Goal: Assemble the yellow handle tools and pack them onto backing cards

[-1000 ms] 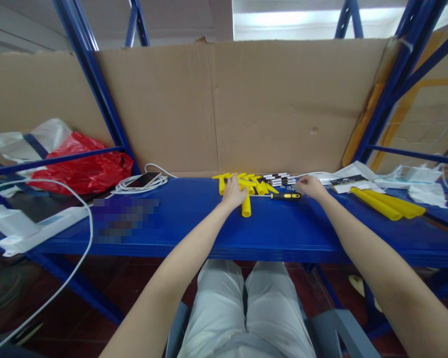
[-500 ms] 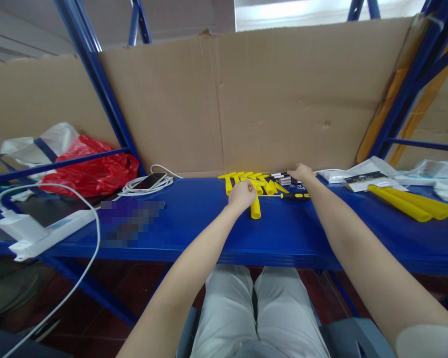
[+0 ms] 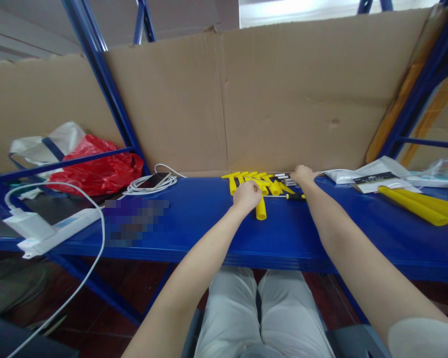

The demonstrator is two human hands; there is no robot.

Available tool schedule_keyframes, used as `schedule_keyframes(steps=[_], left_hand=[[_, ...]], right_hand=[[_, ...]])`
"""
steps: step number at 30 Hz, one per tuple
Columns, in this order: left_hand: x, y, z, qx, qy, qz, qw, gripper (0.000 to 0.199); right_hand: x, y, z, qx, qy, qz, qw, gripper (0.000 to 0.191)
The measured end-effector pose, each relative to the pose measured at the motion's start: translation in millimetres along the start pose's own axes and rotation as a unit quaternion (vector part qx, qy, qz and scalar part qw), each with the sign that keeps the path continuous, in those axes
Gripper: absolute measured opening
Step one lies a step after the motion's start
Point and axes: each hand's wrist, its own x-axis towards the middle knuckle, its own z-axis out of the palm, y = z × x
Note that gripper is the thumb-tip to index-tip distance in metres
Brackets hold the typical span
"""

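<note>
My left hand (image 3: 247, 198) is closed around the upper end of a yellow T-shaped handle (image 3: 261, 210), whose hollow round end points toward me. Several more yellow T-shaped pieces (image 3: 233, 186) lie in a row just behind that hand. My right hand (image 3: 303, 174) reaches to the back of the shelf, beside small black-and-white pieces (image 3: 288, 182); its fingertips are hidden. A screwdriver (image 3: 294, 197) with a black and yellow grip lies between my hands, its shaft pointing left.
At right lie long yellow tubes (image 3: 414, 205) and white plastic packets (image 3: 373, 169). On the left are a white power strip (image 3: 65, 231), a coiled white cable (image 3: 149, 185) and a red plastic bag (image 3: 100, 164). A cardboard panel (image 3: 276, 99) closes off the back of the blue shelf (image 3: 201, 223).
The whole view has shifted slightly, so everything appears a little further right. My left hand keeps its grip on the yellow handle, and my right hand stays by the small pieces.
</note>
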Motion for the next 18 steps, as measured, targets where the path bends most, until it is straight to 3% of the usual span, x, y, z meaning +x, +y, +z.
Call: schedule_keyframes(steps=[4,10,13,18], left_hand=[[0,0,0.0,-0.005,-0.002,-0.010,1.000,0.015],[2,-1,0.0,-0.014,0.008,0.014,1.000,0.018],[3,-2,-0.3,0.011,0.006,0.021,1.000,0.022],[3,-2,-0.7,0.038,0.002,0.020,0.999,0.023]], right_hand=[[-15,-8,-20,0.035,0.073,0.031,0.996,0.032],[-22,-13,-41,0.227,0.143,0.052,0.962,0.037],[-28,-15,-49,0.386,0.126,0.064,0.911,0.041],[-49,0,-68,0.603,0.053,0.064,0.793,0.031]])
